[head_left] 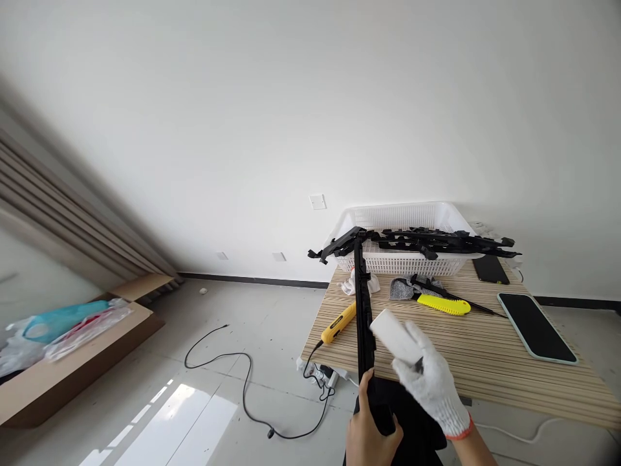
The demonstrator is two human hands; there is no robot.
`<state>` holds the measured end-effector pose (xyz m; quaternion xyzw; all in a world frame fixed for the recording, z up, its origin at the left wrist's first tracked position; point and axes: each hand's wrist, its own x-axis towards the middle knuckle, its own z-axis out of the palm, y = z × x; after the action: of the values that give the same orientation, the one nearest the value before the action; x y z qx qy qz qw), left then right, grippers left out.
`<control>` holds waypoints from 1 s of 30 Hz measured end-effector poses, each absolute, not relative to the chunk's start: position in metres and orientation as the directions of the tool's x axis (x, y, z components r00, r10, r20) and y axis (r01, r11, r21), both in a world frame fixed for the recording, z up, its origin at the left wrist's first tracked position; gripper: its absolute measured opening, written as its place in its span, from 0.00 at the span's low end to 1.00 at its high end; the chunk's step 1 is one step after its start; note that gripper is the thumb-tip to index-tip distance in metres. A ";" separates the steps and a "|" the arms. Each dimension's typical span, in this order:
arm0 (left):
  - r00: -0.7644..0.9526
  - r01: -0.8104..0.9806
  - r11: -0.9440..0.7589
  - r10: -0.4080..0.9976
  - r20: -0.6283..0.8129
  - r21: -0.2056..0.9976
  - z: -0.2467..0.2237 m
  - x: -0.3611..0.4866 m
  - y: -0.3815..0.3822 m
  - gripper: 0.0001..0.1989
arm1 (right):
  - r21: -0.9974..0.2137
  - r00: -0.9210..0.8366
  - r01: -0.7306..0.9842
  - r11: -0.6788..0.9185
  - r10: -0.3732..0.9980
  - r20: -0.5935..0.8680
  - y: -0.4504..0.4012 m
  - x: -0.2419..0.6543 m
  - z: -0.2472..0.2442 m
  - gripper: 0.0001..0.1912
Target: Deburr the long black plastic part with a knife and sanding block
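My bare left hand (372, 430) is closed round the lower end of a long black plastic strip (363, 304), which stands nearly upright at the table's front edge. In my right hand (431, 382), which wears a white glove with an orange cuff, is a white block (396, 335). The block's left end is beside the strip; whether they touch is unclear. Just left of the strip lies a yellow corded tool (338, 323). A yellow-handled knife (444, 304) and a grey cloth (402, 289) lie behind the gloved hand.
A white basket (407, 264) holding several black strips (436, 241) stands at the back of the wooden table (485, 336). Two phones lie at the right, one light-rimmed (536, 329), one dark (490, 268). A black cable (250, 382) crosses the floor; a cardboard box (97, 349) holds plastic bags.
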<state>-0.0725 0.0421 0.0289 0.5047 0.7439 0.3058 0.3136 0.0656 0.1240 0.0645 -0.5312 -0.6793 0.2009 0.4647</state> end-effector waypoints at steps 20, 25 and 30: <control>-0.300 0.561 0.253 0.950 -0.092 0.788 -0.008 -0.077 0.051 0.41 | -0.442 0.207 0.874 0.204 0.666 0.717 0.126 0.048 0.044 0.35; -0.296 0.514 0.217 0.953 -0.066 0.830 -0.006 -0.075 0.053 0.40 | -0.361 0.148 0.900 0.246 0.605 0.783 0.127 0.048 0.044 0.40; -0.294 0.516 0.194 0.955 -0.040 0.835 0.000 -0.073 0.054 0.39 | -0.284 0.076 0.915 0.287 0.567 0.820 0.127 0.047 0.043 0.42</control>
<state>-0.0730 0.0537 0.0004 0.5152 0.7136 0.3711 0.2960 0.0470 0.1273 0.0427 -0.5669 -0.6535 -0.1868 0.4654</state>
